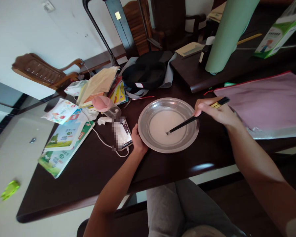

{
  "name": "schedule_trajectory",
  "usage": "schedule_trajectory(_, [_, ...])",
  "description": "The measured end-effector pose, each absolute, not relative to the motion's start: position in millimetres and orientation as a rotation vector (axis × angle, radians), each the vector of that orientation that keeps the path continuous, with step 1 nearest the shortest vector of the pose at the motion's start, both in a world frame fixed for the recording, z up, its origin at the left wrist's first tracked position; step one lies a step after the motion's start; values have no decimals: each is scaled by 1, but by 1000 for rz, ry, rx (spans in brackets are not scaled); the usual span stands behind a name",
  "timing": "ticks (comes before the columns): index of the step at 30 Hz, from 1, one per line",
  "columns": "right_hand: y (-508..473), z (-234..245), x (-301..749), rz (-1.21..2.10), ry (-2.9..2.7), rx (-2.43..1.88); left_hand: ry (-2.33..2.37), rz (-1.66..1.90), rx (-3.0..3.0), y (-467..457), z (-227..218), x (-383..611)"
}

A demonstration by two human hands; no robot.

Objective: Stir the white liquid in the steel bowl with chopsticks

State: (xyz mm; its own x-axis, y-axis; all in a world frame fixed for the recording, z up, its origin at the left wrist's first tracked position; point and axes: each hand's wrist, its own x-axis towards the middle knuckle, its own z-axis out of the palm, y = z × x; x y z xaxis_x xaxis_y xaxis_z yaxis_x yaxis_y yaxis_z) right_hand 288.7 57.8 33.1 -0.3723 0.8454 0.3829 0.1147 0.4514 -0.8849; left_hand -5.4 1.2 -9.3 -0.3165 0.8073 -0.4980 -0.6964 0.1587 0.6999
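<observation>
A wide metal bowl (143,130) rests on the dark table, with a milky white liquid (162,126) in its bottom. My left hand (138,142) grips the bowl's left rim, its fingers partly hidden under the edge. Above the right rim, my right hand (210,110) is closed around black chopsticks (185,122) with gold-patterned ends. Their tips dip into the liquid near its middle. Just left of my left hand lies a phone (127,135) with its screen lit and a white cable plugged in.
Left of the bowl are a pink-lidded bottle (106,106), books (64,140) and papers. Behind it sits a black case (145,74). A pink zip pouch (268,102) lies at right. A green cylinder (229,36) and a dark bottle (206,54) stand on a raised surface.
</observation>
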Motion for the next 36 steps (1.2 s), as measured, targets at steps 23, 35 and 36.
schedule_trajectory(23, [58, 33, 291, 913, -1642, -860, 1137, 1507, 112, 1, -8, -5])
schedule_trajectory(35, [60, 31, 291, 857, -1616, -910, 1161, 1512, 160, 1, -5, -3])
schedule_trajectory(36, [60, 31, 291, 895, -1627, -892, 1165, 1514, 168, 1, -5, -3])
